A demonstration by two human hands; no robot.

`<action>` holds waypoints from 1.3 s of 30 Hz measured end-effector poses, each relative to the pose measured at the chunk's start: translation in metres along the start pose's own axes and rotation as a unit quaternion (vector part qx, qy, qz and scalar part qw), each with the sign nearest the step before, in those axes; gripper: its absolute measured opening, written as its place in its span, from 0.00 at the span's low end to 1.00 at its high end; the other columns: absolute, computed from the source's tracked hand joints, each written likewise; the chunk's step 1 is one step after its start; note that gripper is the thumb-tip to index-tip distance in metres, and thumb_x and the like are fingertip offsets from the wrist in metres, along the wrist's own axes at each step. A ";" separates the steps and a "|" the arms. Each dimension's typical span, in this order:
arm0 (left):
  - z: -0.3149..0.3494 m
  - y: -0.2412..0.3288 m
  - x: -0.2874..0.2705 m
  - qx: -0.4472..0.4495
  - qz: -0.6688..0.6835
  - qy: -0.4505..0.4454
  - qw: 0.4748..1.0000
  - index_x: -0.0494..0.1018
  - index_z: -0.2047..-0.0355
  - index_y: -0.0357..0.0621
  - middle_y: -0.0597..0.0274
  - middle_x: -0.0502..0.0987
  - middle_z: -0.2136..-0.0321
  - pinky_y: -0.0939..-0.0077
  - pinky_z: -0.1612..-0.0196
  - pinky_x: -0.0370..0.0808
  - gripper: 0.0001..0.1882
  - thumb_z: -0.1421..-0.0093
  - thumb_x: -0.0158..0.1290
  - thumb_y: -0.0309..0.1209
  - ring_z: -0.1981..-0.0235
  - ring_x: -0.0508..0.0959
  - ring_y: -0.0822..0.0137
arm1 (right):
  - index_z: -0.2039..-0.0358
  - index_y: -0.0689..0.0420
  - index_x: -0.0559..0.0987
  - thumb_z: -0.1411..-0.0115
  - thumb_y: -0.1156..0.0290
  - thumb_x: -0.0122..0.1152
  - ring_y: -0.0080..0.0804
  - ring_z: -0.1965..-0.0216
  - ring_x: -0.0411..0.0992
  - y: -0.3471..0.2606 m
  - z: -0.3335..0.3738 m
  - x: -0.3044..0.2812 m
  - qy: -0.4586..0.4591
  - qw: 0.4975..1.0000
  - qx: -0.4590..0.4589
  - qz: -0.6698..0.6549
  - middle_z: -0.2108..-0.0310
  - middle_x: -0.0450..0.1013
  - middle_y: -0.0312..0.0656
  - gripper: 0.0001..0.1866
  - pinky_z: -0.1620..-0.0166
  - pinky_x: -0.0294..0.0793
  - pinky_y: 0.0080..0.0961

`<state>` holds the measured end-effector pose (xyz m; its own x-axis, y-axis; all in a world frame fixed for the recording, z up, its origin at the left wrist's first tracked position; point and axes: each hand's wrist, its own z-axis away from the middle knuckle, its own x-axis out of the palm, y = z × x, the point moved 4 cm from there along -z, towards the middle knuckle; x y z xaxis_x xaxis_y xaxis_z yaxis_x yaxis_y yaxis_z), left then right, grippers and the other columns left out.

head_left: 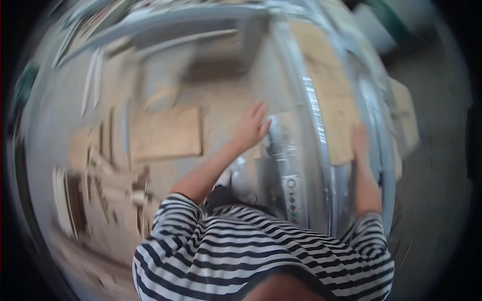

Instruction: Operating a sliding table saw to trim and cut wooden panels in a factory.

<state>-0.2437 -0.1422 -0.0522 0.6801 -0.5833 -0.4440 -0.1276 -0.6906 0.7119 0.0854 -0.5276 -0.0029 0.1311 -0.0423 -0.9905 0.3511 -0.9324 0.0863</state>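
Observation:
My left hand (252,125) is held out over the near side of a metal machine (317,118), its fingers stretched and apart, with nothing in it. A long, light wooden board (329,85) lies lengthwise along the machine's top. My right hand (360,140) is beside the board's right edge, close to its near end. Motion blur smears the right fingers, so whether they grip the board or only touch it cannot be made out.
A panel with coloured buttons (291,200) sits on the machine's near side. Left of it, a flat wooden panel (165,133) lies low down. Wood offcuts (118,185) are scattered at the lower left. Grey floor (432,210) runs along the right.

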 end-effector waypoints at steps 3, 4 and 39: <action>-0.064 0.079 0.088 0.079 0.079 -0.030 0.993 0.65 0.41 0.37 0.34 0.59 0.37 0.50 0.35 0.59 0.28 0.39 0.57 0.34 0.37 0.61 0.36 | 0.37 0.53 0.67 0.37 0.34 0.42 0.55 0.38 0.64 -0.035 0.037 -0.036 0.041 0.989 0.128 -0.059 0.41 0.67 0.56 0.39 0.37 0.55 0.61; -0.077 0.096 0.106 0.069 0.070 0.003 0.995 0.65 0.41 0.37 0.32 0.58 0.37 0.50 0.35 0.59 0.28 0.39 0.58 0.34 0.37 0.60 0.34 | 0.36 0.53 0.66 0.36 0.35 0.42 0.56 0.38 0.64 -0.044 0.045 -0.049 0.018 0.989 0.137 -0.054 0.40 0.66 0.57 0.40 0.37 0.57 0.58; -0.020 0.332 0.355 0.192 -0.030 -0.147 0.970 0.57 0.47 0.27 0.34 0.64 0.59 0.48 0.46 0.62 0.22 0.39 0.47 0.25 0.51 0.64 0.35 | 0.34 0.59 0.64 0.33 0.68 0.55 0.51 0.29 0.49 0.222 0.387 -0.039 0.307 0.714 0.351 -0.522 0.29 0.44 0.62 0.28 0.36 0.62 0.36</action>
<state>-0.0302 -0.5705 0.0373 0.4663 -0.5948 -0.6548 -0.3926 -0.8024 0.4494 -0.2007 -0.8718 0.0130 0.5958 0.7715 -0.2232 0.0316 -0.3002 -0.9534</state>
